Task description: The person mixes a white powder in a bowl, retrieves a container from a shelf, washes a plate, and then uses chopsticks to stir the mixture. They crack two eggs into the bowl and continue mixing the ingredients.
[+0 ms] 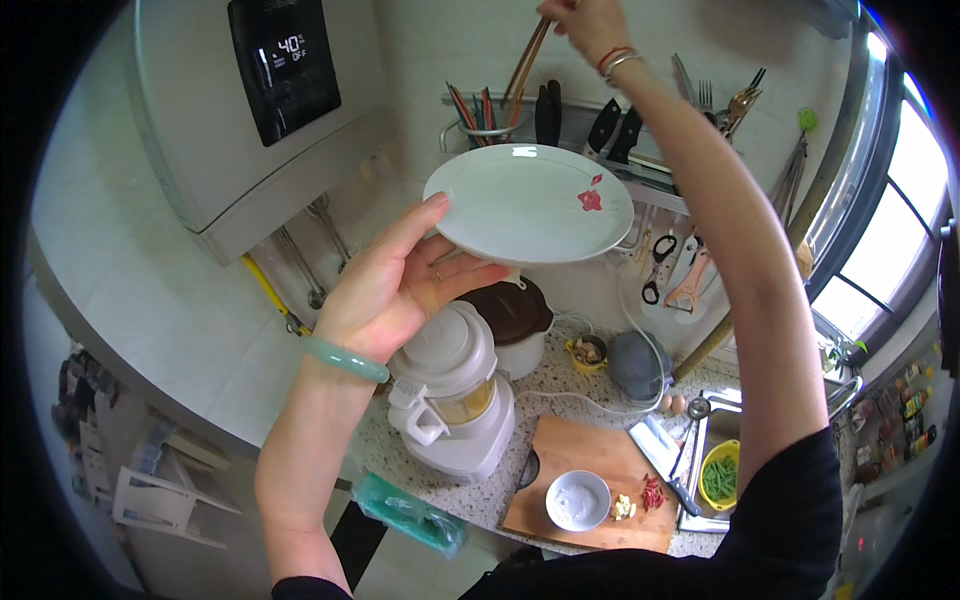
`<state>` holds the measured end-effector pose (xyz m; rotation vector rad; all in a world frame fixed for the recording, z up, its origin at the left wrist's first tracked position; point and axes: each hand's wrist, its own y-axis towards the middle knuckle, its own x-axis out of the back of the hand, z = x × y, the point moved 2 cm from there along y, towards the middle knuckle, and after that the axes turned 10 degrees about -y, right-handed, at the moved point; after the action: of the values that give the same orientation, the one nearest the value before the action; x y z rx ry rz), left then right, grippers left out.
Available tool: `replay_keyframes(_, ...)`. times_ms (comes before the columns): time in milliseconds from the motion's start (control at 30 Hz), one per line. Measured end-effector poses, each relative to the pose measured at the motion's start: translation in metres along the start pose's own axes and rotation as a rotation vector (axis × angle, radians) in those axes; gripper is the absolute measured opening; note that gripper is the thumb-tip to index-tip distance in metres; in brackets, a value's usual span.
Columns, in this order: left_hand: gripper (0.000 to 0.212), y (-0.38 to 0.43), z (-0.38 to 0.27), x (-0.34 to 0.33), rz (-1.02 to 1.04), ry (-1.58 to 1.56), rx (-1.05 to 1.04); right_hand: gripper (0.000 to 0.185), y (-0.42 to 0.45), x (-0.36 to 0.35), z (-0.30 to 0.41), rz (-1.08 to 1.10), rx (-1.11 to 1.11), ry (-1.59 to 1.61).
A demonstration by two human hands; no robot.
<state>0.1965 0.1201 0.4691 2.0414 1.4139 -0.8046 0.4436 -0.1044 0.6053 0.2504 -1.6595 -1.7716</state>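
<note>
My left hand (420, 281) holds an oval white plate (525, 210) with a red flower print by its left rim, thumb on top and fingers beneath. My right hand (589, 26) is raised at the top of the view, its fingers closed on a pair of wooden chopsticks (529, 60). The chopsticks point down to the wall rack (577, 101), their lower ends at the wire holder (487, 133) of other chopsticks. Whether they stand inside it I cannot tell. Black-handled knives (604, 127) stand in the rack beside that holder.
A white blender (450, 405) stands on the speckled counter. Right of it, a wooden cutting board (562, 450) bears a white bowl of powder (577, 501), chopped garlic and red chili. A cleaver (660, 450) lies against the sink edge; green beans (720, 478) fill a yellow basket.
</note>
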Motion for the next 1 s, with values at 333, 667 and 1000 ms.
replay_keyframes(333, 0.036, -0.049, 0.055, 0.003, -0.018, 0.079, 0.021, 0.033, -0.075, 0.254, 0.009, -0.016, -0.034, 0.332)
replay_keyframes(667, 0.045, -0.105, 0.144, -0.004, -0.140, 0.124, 0.044, 0.024, -0.307, 0.362, 0.004, 0.783, -0.552, 0.950)
replay_keyframes(1000, 0.049, -0.146, 0.243, 0.020, -0.174, 0.106, 0.153, 0.022, -0.446, 0.392, 0.068, 0.551, -1.065, 1.157)
